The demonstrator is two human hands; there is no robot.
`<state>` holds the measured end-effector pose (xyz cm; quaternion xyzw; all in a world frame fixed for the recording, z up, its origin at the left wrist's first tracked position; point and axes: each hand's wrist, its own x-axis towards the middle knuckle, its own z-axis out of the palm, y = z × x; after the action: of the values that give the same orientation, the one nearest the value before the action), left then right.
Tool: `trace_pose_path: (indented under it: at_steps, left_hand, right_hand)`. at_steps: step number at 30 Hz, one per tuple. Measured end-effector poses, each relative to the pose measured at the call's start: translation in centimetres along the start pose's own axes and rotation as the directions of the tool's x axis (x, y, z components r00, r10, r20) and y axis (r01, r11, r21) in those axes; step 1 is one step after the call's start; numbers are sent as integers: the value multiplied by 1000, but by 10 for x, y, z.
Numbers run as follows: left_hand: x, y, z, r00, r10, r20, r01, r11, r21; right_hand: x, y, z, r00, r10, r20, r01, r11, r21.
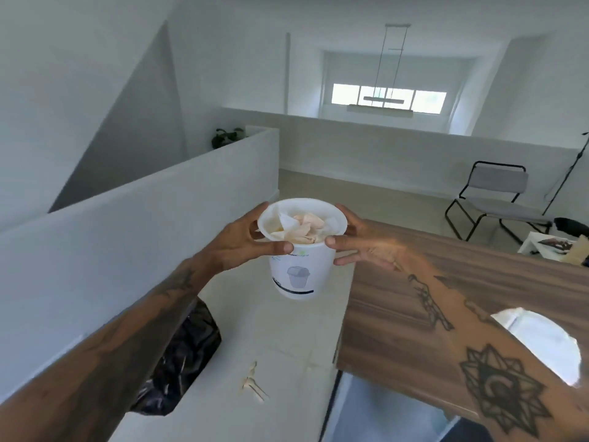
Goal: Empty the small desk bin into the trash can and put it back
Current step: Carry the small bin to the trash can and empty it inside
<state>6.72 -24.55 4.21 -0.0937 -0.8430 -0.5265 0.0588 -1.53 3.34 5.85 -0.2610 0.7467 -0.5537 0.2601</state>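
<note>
The small white desk bin (pixel 299 272) hangs upright in the air over the floor, left of the desk. It carries a label with a bin picture and is filled with crumpled paper (pixel 301 226). My left hand (pixel 245 242) grips its rim from the left and my right hand (pixel 360 242) grips it from the right. The trash can with a black bag (pixel 181 352) stands low at the left, partly hidden under my left forearm.
A wooden desk (pixel 414 301) fills the right side, with a white round object (pixel 545 339) on it behind my right arm. A low white wall (pixel 143 218) runs along the left. A folding chair (pixel 497 199) stands at the back right. Small scraps (pixel 253 382) lie on the floor.
</note>
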Motion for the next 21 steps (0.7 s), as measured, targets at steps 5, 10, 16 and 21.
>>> trace_pose_path:
  at_steps: [5, 10, 16, 21]
  left_hand:
    - [-70, -46, -147, 982, -109, -154, 124, 988, 88]
    - [-142, -81, -263, 938, -176, -297, 218, 969, 115]
    - [-194, -127, -326, 882, -202, -426, 272, 956, 110]
    - [-177, -197, -338, 863, -266, -430, 318, 947, 51]
  right_hand:
    - [99, -43, 135, 990, -38, 139, 33, 999, 34]
    - [190, -80, 252, 958, -48, 281, 41, 999, 33]
    - [274, -88, 335, 892, 13, 451, -22, 1000, 15]
    - [340, -56, 350, 872, 95, 480, -136, 989, 51]
